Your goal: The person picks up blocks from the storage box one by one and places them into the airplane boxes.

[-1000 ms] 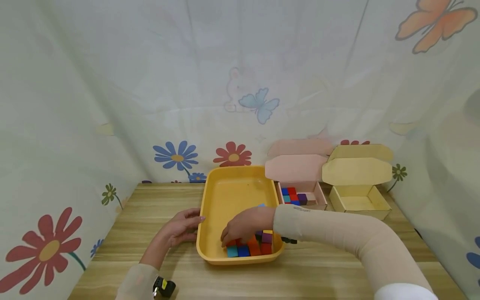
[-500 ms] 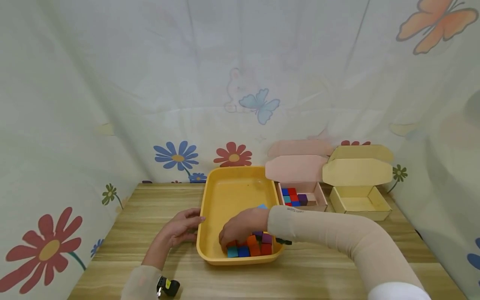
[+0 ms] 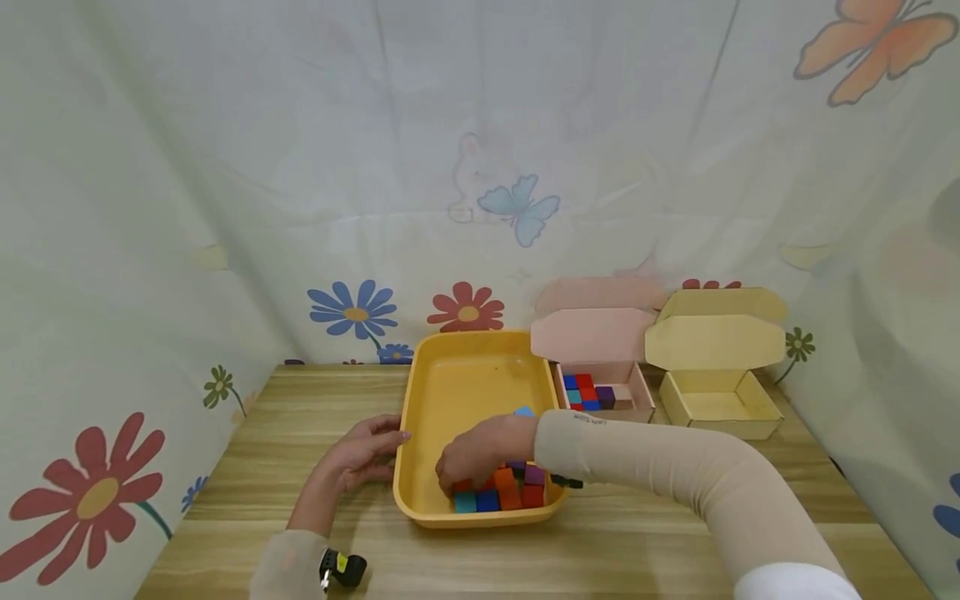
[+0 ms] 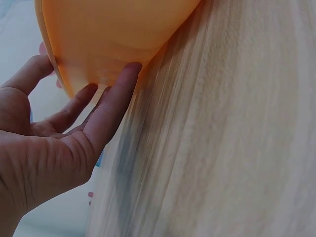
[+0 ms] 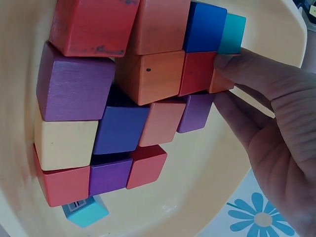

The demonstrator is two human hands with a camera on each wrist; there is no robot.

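Observation:
In the head view, a yellow tray (image 3: 450,392) holds several coloured wooden cubes grouped at its near right corner. My left hand (image 3: 365,454) holds the tray's left side, thumb over the rim and fingers (image 4: 111,111) along the outer wall. Inside the tray, my right hand (image 5: 284,106) pinches an orange cube (image 5: 220,81) at the end of a row. Beside that cube sit a red cube (image 5: 198,74) and a teal cube (image 5: 233,33). A blue cube (image 5: 206,27) and a purple cube (image 5: 196,112) are close by.
Behind the right forearm stands a pink box (image 3: 641,393) with its lid up, holding several cubes. A pale yellow box (image 3: 720,408) with a raised lid is to its right. A light blue cube (image 3: 524,412) lies farther back in the tray. A printed curtain surrounds the wooden table (image 3: 315,400).
My right hand has shifted slightly left among the cubes, and its fingers have drawn in at the row's end. My left hand keeps its place on the tray.

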